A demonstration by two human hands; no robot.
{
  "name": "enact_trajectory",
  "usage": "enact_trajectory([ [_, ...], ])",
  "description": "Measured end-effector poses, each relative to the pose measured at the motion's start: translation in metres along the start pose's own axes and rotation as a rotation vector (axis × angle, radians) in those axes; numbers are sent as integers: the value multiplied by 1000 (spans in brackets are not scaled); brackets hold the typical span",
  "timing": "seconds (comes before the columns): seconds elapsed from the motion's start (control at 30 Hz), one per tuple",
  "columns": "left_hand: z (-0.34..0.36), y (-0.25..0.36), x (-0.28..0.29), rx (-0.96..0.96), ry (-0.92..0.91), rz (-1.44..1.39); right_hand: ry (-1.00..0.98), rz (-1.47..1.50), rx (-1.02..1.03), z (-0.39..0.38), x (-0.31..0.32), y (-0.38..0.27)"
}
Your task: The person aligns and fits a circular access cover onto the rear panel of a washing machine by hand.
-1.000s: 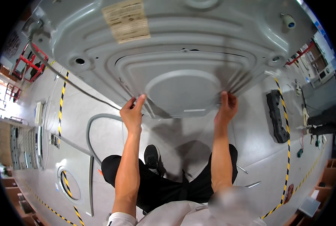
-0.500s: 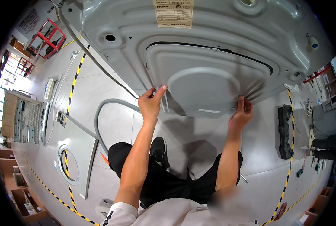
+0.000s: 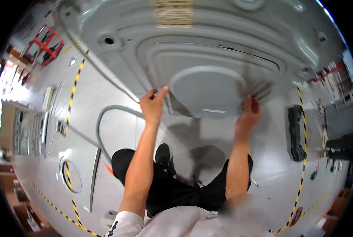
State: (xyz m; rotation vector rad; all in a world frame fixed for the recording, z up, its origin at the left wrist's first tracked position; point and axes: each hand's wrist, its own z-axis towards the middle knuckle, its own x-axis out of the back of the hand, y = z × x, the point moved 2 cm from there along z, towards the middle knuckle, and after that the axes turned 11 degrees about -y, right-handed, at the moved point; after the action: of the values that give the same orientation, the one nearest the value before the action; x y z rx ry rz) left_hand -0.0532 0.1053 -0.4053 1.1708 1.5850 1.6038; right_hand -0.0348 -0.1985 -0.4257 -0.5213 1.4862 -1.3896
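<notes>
A grey pressed-metal rear cover plate with a raised ring lies against the grey back panel of what looks like a washing machine. My left hand pinches the plate's lower left edge, thumb on the outer face. At the lower right edge, the fingers of my right hand are bent around the rim, partly hidden. A thin dark gap shows along the right part of the plate's upper edge. Above it, a pale label is stuck to the panel.
A grey drain hose curves on the floor at left, beside a flat panel with a round opening. A power cord hangs from the machine. At right lies a black foam-like block; a red cart stands far left.
The plate has shifted against the back panel; the dark gap along its upper edge has closed on the left and narrowed on the right. Both hands keep their places on it.
</notes>
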Motion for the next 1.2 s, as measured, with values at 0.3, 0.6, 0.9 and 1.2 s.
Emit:
enact_trajectory([
  [0.3,-13,15,-11,31,-87,-207,40,26,15,2,2,-5],
  [0.6,-12,5,-9,38,-108,-227,75,-1,-54,-10,2,-3],
  [0.9,-23,0,0,85,-116,-171,69,-5,-34,-8,4,0],
  [1.2,-17,0,-2,43,-55,-192,80,-34,13,-7,5,6],
])
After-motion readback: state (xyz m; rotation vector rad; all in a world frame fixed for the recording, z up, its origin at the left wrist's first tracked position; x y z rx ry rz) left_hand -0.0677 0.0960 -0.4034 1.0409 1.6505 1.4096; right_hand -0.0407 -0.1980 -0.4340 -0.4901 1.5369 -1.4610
